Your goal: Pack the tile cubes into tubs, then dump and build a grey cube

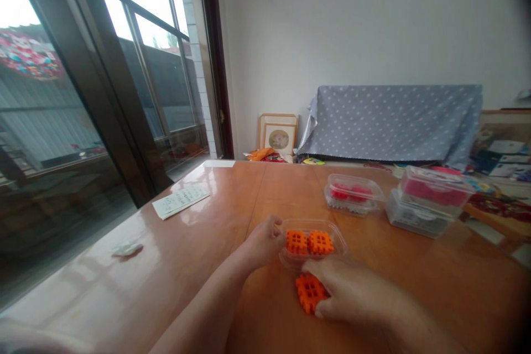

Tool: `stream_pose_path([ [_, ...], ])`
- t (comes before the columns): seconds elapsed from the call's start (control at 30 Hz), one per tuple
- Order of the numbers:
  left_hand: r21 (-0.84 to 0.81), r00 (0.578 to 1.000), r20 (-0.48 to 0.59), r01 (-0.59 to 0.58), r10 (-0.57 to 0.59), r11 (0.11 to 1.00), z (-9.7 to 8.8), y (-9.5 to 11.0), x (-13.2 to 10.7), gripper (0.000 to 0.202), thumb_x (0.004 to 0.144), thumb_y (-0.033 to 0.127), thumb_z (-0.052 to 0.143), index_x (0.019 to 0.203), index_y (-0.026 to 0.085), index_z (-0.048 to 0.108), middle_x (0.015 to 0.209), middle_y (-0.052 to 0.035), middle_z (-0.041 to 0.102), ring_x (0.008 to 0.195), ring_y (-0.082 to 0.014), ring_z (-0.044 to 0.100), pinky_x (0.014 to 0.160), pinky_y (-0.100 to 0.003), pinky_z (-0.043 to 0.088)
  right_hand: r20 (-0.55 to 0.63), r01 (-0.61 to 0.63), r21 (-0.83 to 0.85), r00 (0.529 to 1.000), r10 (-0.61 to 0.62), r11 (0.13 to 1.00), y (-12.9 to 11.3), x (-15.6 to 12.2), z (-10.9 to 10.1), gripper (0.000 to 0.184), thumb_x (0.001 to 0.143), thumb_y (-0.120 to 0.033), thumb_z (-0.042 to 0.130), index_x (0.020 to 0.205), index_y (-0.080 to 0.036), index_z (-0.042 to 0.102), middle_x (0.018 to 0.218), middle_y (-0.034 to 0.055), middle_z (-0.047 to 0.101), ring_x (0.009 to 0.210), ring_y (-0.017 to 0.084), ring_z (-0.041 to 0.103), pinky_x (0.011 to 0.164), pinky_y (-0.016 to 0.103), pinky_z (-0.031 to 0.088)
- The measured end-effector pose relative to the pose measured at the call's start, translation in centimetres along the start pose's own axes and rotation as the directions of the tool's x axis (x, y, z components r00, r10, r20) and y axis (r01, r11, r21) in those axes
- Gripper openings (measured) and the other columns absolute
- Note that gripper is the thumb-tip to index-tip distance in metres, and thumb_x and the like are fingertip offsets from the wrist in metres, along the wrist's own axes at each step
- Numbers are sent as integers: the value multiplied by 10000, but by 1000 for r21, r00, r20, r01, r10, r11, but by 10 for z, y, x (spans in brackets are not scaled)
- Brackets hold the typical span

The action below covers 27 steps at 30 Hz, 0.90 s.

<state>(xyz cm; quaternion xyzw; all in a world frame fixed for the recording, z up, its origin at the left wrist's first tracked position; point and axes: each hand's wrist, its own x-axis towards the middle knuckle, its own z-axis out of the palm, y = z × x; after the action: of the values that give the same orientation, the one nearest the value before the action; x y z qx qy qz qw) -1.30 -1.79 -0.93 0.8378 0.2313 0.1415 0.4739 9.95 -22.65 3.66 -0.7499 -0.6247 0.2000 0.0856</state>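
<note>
A clear plastic tray point(338, 235) sits on the wooden table point(232, 215) and holds two orange grid-shaped blocks point(309, 242). My left hand point(265, 240) is curled against the tray's left rim, gripping it. My right hand point(352, 290) lies just in front of the tray, its fingers closed on a third orange grid block point(307, 291) that rests on the table surface.
A clear lidded box with red pieces point(352, 193) stands behind the tray. To its right are stacked clear boxes point(429, 199). A printed paper sheet point(180, 201) and a crumpled wrapper point(126, 249) lie at the left. Glass doors run along the left side.
</note>
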Motion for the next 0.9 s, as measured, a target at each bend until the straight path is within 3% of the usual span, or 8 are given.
stream_pose_path([
  [0.1, 0, 1000, -5, 18, -18, 1000, -1, 2, -1, 392, 830, 232, 549, 1215, 161, 533, 883, -25, 684, 721, -139, 613, 587, -223, 374, -8, 16, -7, 1000, -16, 1000, 0, 0, 1, 250, 719, -282, 717, 962, -232, 695, 973, 45, 742, 868, 238, 658, 664, 304, 350],
  [0.3, -15, 1000, 9, 14, -14, 1000, -2, 5, -2, 404, 827, 253, 572, 1215, 155, 521, 891, -33, 685, 726, -143, 610, 590, -225, 377, 17, -1, 76, 1000, 0, 997, -2, -7, -9, 294, 709, -377, 778, 965, -253, 706, 909, -1, 726, 787, 196, 625, 607, 275, 314],
  [0.4, -23, 1000, 6, 21, -21, 999, -1, 3, 0, 404, 813, 235, 576, 1204, 151, 521, 853, -28, 677, 697, -140, 603, 579, -223, 369, 27, 5, 200, 1000, -11, 980, -5, -10, -23, 359, 750, -379, 765, 1087, -280, 688, 820, -37, 694, 702, 156, 596, 570, 255, 315],
  [0.5, -46, 999, 8, 39, -39, 998, 0, 1, 1, 413, 799, 226, 595, 1199, 155, 524, 844, -29, 675, 679, -137, 599, 580, -222, 367, -73, -20, 250, 997, 39, 968, -4, -6, -37, 425, 790, -370, 733, 1195, -268, 656, 785, -37, 683, 671, 151, 594, 571, 249, 343],
  [0.63, -44, 999, 14, 41, -40, 998, -1, 2, 0, 413, 799, 239, 595, 1201, 169, 530, 863, -22, 663, 681, -133, 584, 562, -218, 353, -237, -40, 201, 968, 89, 979, 5, 15, -46, 429, 802, -389, 722, 1201, -241, 666, 968, 24, 749, 829, 202, 661, 701, 274, 416],
  [0.73, -25, 999, 20, 49, -48, 999, -3, 5, -1, 397, 810, 258, 585, 1195, 178, 533, 861, -15, 652, 680, -131, 566, 556, -221, 347, -229, -91, 112, 966, 115, 989, 14, 36, -45, 441, 782, -403, 730, 1186, -232, 686, 1033, 61, 764, 899, 235, 681, 746, 291, 426],
  [0.9, -37, 999, 30, 45, -44, 998, -4, 8, -3, 396, 806, 255, 585, 1188, 165, 526, 882, -27, 669, 725, -143, 590, 603, -229, 386, -188, -128, -36, 975, 119, 991, 22, 64, -36, 384, 765, -404, 726, 1118, -255, 711, 1005, 49, 771, 875, 233, 694, 689, 283, 399],
])
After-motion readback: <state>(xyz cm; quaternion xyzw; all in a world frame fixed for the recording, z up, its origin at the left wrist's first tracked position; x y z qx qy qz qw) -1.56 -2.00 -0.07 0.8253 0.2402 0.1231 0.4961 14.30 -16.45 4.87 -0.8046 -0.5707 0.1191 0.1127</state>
